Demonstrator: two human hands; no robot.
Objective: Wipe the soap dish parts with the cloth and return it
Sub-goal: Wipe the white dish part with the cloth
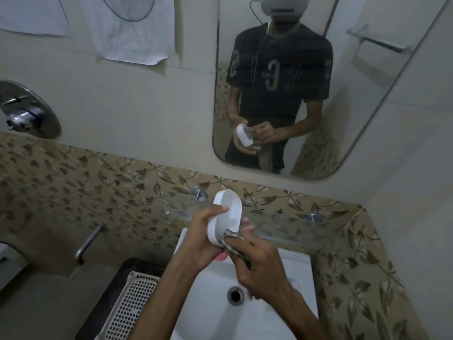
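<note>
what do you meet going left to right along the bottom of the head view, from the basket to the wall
basket → left hand → soap dish → cloth → right hand → leaf-pattern tiles

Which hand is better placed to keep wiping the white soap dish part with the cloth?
The right hand. It already grips the patterned cloth, bunched against the lower end of the soap dish part. The left hand is curled round that part, holding it above the sink.
</note>
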